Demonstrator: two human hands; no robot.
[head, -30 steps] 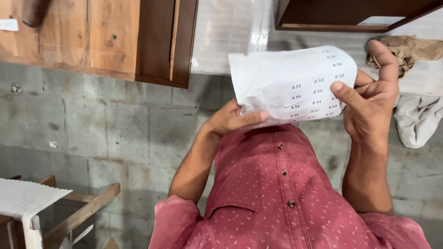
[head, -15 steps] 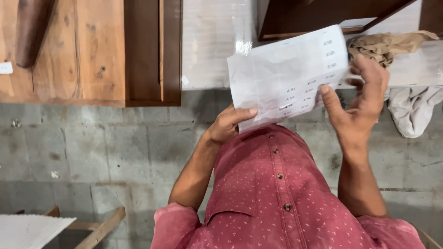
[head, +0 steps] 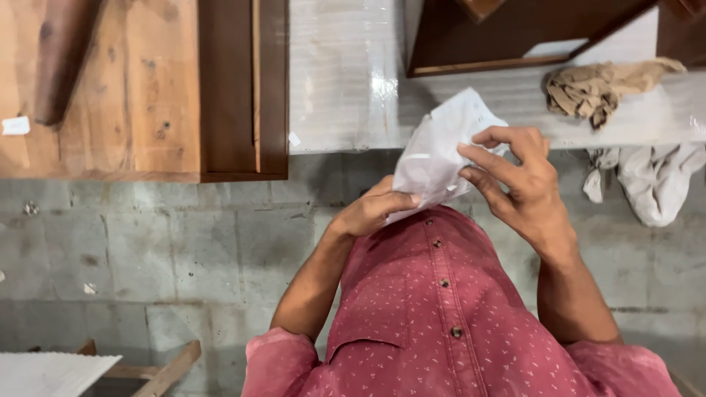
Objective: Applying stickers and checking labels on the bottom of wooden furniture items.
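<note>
1. In front of the red dotted button shirt (head: 441, 331), we see both bare hands closed on one crumpled white sheet of paper (head: 434, 158), held above the grey block floor (head: 147, 250).
2. The left hand (head: 371, 213) pinches the paper's lower edge between thumb and curled fingers, its grip narrow and tight on the sheet.
3. The right hand (head: 515, 180) grips the paper's right side, fingers bent over the front of it and pressing it inward; this hand too is closed on the sheet.
4. The paper is folded and bunched between the two hands, its upper corner standing up against the pale plastic-wrapped surface (head: 346, 73) behind.
5. We can make out faint print near the top of the sheet, too small to tell apart.
6. To the left lies a wide light-brown wooden panel with a dark brown frame (head: 147, 88), well apart from the hands.
7. Above the hands sits a dark brown wooden frame piece (head: 515, 37).
8. To the right we note a crumpled tan cloth (head: 596, 88) on the wrapped surface, and just below it a white-grey rag (head: 654, 184) hanging over its edge.
</note>
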